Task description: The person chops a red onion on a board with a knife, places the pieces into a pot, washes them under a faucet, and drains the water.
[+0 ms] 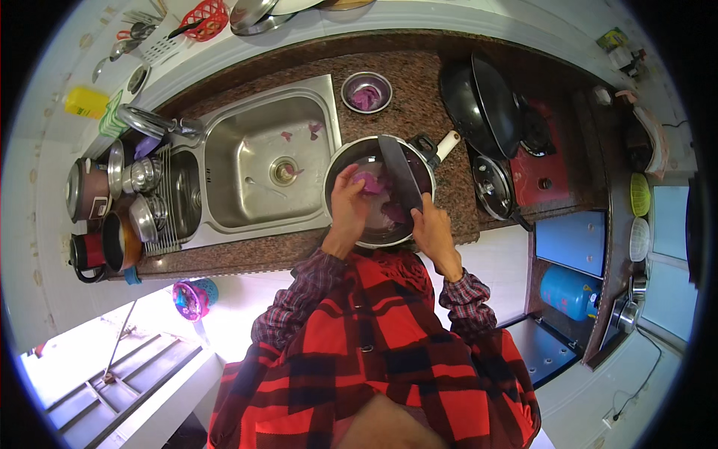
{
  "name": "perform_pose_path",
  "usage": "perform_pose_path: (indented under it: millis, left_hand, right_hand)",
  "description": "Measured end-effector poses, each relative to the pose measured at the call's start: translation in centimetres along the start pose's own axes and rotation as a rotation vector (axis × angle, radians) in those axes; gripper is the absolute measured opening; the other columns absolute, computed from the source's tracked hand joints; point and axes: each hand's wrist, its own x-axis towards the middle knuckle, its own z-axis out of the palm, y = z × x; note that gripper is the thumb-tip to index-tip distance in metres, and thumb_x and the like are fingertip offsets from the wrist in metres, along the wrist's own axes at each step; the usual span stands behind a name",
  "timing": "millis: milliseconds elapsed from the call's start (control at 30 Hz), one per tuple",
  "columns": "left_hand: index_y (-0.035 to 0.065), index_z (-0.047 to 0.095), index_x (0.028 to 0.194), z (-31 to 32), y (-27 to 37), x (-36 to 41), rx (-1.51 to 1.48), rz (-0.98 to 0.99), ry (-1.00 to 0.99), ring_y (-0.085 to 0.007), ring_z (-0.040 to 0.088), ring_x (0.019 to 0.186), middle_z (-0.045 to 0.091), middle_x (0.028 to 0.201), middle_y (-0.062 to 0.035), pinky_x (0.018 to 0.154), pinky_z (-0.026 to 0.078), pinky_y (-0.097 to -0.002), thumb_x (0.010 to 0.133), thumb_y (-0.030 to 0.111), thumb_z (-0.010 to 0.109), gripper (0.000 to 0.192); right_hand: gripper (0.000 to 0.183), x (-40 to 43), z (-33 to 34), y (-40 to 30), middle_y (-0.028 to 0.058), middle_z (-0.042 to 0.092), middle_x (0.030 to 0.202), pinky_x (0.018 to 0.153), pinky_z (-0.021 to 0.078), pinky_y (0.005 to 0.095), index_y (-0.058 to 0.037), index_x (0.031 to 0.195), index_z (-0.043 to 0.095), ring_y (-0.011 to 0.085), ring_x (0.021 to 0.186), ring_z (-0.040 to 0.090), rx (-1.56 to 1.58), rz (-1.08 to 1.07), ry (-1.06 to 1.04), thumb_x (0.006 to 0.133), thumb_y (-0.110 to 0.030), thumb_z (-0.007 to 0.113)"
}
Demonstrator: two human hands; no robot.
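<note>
My left hand [349, 202] grips a purple piece of vegetable [368, 183] over a wide metal pot [329, 193]. The piece looks like purple sweet potato or yam. In my right hand [432, 227] is a knife with a broad dark blade [401, 171]. Its blade slants away from me across the pot's right half, beside the purple piece; I cannot tell if the two touch. Inside the pot, dark purple chunks [394, 212] lie in liquid. Behind the pot, a small steel bowl [345, 101] holds purple scraps [366, 97].
To the left, a steel sink [235, 168] contains purple scraps near its drain and a spoon. Steel bowls [147, 174] crowd the rack beyond. A black wok [465, 106] and a glass lid [492, 182] stand right, by a red gas stove [541, 168]. A pale handle [448, 146] juts from the pot's right.
</note>
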Motion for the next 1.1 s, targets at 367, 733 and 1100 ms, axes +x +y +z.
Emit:
perform_pose_path:
  millis: [367,733,1100]
  left_hand:
    - [0.0006,0.054,0.103,0.2,0.0,6.4,1.707,0.24,-0.307,-0.0376,0.057,0.089,0.057,0.098,-0.0222,0.077,0.046,-0.0421,0.072,0.016,0.059,0.035]
    - [-0.0017,0.051,0.096,2.1,-3.7,8.1,1.956,0.285,-0.34,-0.0354,0.061,0.079,0.059,0.089,-0.021,0.068,0.051,-0.0433,0.067,0.019,0.068,0.04]
    - [-0.0023,0.036,0.121,-0.5,1.6,3.1,0.023,-0.42,-0.256,-0.0348,0.049,0.108,0.05,0.112,-0.0211,0.092,0.04,-0.052,0.089,0.025,0.049,0.044]
  right_hand:
    - [0.016,-0.4,-4.5,0.7,0.0064,0.05,0.052,0.038,0.0373,0.0292,0.0012,0.091,0.047,0.0138,0.04,0.048,0.469,0.342,0.14,0.085,-0.014,0.048]
    - [0.017,-1.6,-4.2,1.4,0.0027,0.048,0.053,0.038,0.0353,0.0252,-0.0006,0.092,0.048,0.0096,0.041,0.046,0.502,0.352,0.194,0.087,-0.017,0.048]
    - [0.014,-1.2,-4.0,-1.6,0.0165,0.051,0.054,0.046,0.039,0.0373,0.0002,0.091,0.045,0.0331,0.049,0.053,0.287,0.19,0.145,0.086,-0.013,0.048]
